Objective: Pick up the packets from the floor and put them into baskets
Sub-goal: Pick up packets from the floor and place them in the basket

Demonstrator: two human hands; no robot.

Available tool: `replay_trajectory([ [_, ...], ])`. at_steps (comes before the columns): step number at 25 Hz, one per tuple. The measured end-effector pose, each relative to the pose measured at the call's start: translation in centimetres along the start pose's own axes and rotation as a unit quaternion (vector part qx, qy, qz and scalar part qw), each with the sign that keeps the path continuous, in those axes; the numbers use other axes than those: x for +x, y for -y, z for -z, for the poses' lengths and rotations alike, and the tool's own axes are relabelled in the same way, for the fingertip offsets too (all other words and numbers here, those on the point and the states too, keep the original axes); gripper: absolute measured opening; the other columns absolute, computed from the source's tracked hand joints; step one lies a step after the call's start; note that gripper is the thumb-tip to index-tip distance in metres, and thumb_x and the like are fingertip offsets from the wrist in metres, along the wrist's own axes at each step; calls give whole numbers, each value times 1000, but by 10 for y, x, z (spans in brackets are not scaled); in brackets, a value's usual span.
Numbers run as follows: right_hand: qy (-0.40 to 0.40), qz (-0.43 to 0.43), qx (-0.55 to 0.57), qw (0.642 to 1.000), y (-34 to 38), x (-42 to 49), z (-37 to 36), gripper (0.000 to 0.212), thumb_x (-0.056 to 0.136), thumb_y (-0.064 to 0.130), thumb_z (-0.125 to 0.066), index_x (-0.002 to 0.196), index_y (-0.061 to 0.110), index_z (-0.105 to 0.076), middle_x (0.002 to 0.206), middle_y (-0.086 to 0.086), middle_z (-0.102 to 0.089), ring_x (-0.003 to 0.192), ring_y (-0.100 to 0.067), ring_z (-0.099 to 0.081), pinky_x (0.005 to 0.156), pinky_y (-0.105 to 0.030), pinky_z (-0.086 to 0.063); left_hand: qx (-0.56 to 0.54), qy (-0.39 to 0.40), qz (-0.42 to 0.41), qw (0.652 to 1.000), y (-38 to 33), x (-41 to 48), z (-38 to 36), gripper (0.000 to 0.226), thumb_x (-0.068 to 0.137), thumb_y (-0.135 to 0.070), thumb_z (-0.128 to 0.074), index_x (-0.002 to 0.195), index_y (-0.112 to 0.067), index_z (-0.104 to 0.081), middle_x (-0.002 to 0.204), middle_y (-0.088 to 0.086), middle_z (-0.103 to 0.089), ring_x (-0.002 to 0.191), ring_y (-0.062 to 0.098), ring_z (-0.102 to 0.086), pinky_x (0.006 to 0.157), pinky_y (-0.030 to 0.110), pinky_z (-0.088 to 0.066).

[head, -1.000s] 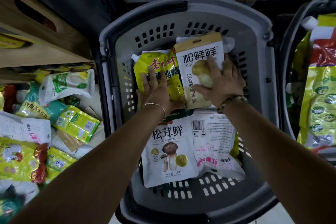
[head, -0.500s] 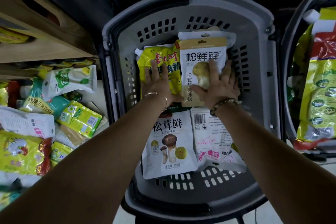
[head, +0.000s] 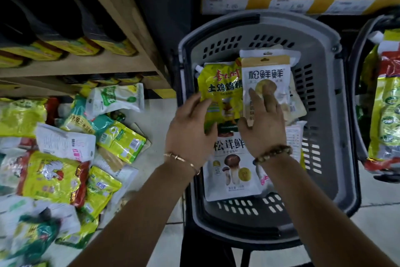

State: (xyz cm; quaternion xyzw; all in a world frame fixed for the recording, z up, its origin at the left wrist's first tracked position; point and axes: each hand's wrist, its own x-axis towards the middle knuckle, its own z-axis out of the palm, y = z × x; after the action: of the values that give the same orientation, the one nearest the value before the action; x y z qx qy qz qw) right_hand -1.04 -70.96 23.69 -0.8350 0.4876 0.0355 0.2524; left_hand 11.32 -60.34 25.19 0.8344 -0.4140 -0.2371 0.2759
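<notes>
Right hand (head: 263,128) is resting flat on the white packet (head: 265,73) — left hand (head: 188,134) (loose, empty) is hovering beside the yellow packet (head: 223,91)

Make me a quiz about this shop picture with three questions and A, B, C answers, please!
1. Where is the pile of loose packets?
A) on the floor, left of the basket
B) inside a fridge
C) on a chair

2. What colour is that basket?
A) red
B) grey
C) blue

3. What is the right hand doing?
A) making a fist
B) holding a bottle
C) spread open over a white packet

Answers:
1 A: the packets lie heaped on the floor beside the basket.
2 B: its rim and slotted walls are grey.
3 C: its fingers are straight, over the packet in the basket.
</notes>
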Motion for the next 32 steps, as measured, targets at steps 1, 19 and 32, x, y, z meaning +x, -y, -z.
replay_trajectory([
  [1, -2, 20, 21, 1000, 19, -7, 0, 68, 82, 18, -61, 143, 15, -33, 153, -15, -21, 141, -32, -18, 113, -48, -21, -17, -13, 15, 1000, 10, -9, 12, 50, 78, -12, -70, 126, -5, -56, 136, 14, -49, 120, 35, -52, 98, 42, -46],
  [19, 147, 34, 79, 985, 218, -80, -259, 42, 86, 17, -57, 129, 17, -53, 120, -7, -64, 109, -27, -59, 94, -36, -43, -31, -49, 313, 948, 347, -166, 62, 52, 78, -6, -70, 127, -5, -55, 133, 16, -49, 123, 30, -47, 100, 34, -39],
  [32, 148, 14, -129, 980, 166, 20, -472, 89, 64, 59, -73, 137, 23, -35, 131, -8, -44, 123, -29, -43, 96, -41, -34, -194, -172, 360, 896, 469, -142, -68, 28, 82, -7, -65, 110, -10, -64, 98, 5, -65, 86, 18, -61, 75, 24, -43],
])
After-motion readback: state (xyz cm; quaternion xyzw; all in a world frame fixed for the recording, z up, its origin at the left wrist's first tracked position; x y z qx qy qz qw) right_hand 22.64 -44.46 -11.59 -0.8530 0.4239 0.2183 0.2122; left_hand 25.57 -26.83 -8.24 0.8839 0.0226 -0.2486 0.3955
